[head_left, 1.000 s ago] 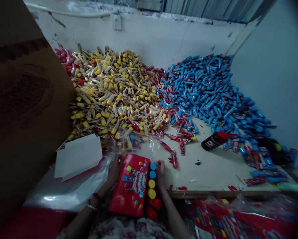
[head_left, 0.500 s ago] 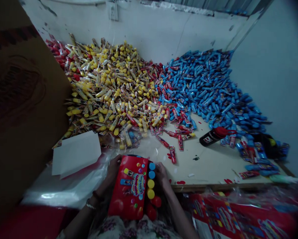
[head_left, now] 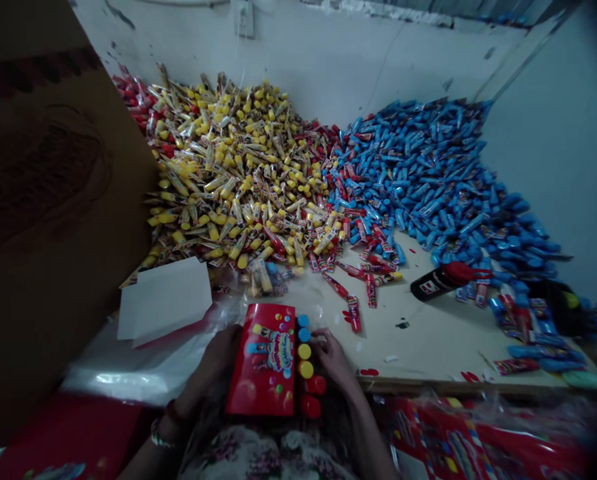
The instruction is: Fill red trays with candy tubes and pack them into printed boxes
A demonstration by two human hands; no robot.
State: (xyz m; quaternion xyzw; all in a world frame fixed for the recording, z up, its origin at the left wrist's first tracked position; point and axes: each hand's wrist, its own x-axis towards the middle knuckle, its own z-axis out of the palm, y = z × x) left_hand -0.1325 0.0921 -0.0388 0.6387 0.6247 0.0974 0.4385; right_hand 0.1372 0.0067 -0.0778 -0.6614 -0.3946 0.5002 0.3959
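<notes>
A red printed box [head_left: 263,393] stands tilted at my lap, its front showing colourful bubble-gum artwork. Out of its right side stick capped tubes: two blue caps [head_left: 304,334], two yellow caps [head_left: 305,369] and two red caps [head_left: 310,406]. My left hand [head_left: 227,347] grips the box's left edge, with its fingers mostly hidden behind it. Beside the upper caps is my right hand [head_left: 332,357], fingers bent and drawn together near the blue and yellow ones. What lies between those fingers is too dim to make out.
Piles of yellow tubes [head_left: 228,173] and blue tubes [head_left: 418,167] cover the table's back. Loose red tubes [head_left: 353,313] and a black bottle [head_left: 431,283] lie nearer. White cards [head_left: 163,300] rest at left by a big cardboard box [head_left: 53,267]. Red printed packaging [head_left: 453,440] sits lower right.
The view has shifted, so the table's contents appear further right. The red box now sits more upright, and its red-capped tubes line up more evenly below the yellow ones.
</notes>
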